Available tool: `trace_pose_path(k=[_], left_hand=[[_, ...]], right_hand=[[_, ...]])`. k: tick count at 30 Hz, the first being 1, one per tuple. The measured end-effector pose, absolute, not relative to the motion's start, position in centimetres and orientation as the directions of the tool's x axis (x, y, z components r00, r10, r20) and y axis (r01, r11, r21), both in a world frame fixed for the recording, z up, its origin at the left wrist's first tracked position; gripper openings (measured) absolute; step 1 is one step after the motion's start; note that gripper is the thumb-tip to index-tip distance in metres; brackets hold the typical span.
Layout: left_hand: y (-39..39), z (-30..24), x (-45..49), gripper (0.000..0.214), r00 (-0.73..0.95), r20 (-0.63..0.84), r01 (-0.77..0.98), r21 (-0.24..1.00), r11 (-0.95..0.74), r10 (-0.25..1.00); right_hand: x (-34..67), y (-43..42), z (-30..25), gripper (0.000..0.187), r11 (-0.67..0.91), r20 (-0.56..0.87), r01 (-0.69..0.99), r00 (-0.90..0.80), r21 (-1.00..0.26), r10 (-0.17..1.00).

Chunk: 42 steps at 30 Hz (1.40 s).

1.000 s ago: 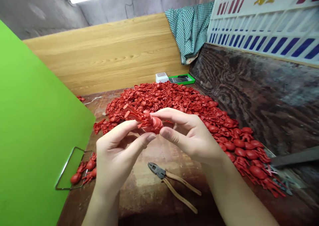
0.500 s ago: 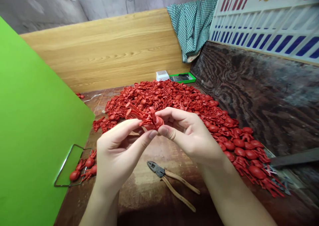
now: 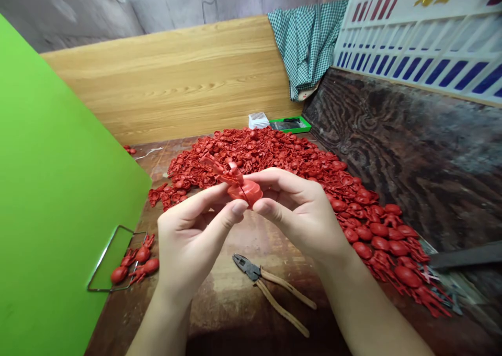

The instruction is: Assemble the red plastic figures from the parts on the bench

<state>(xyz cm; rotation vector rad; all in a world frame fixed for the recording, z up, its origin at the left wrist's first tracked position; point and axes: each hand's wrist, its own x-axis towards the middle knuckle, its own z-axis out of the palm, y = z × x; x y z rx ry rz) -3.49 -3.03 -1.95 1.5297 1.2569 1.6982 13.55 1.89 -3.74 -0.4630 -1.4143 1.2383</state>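
Observation:
Both of my hands pinch one red plastic figure above the table. My left hand grips it from the left with thumb and forefinger. My right hand grips its round body from the right with thumb and fingers curled. Thin limbs of the figure stick out up and to the left. Behind my hands lies a big heap of red plastic pieces that runs from the middle of the table to the right edge.
Pliers with tan handles lie on the brown table below my hands. A wire frame with three red pieces sits at the left by a green panel. A white box and green tray stand at the back.
The red figure has been turned between my fingers; its round body now faces more to the right and down. My hands stay in nearly the same place.

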Motion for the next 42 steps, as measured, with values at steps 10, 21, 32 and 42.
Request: trace_pose_path(k=[10, 21, 32, 42], left_hand=[[-3.0, -1.7, -4.3, 0.04, -0.112, 0.567, 0.275, 0.807, -0.523, 0.816], [-3.0, -2.4, -5.2, 0.062, 0.029, 0.705, 0.412, 0.637, -0.651, 0.708], [-2.7, -1.4, -5.7, 0.064, 0.237, 0.805, 0.549, 0.351, -0.759, 0.544], [-2.9, -1.5, -5.7, 0.057, 0.216, 0.838, 0.626, 0.275, -0.73, 0.501]], right_hand=[[14.6, 2.2, -4.4, 0.045, 0.672, 0.681, -0.129, -0.222, -0.73, 0.698], [15.2, 2.1, -3.9, 0.039, 0.715, 0.709, -0.091, -0.264, -0.693, 0.654], [15.3, 2.4, -3.5, 0.034, 0.837, 0.802, -0.048, -0.32, -0.546, 0.505], [15.2, 2.2, -3.4, 0.036, 0.843, 0.815, -0.056, -0.301, -0.534, 0.496]])
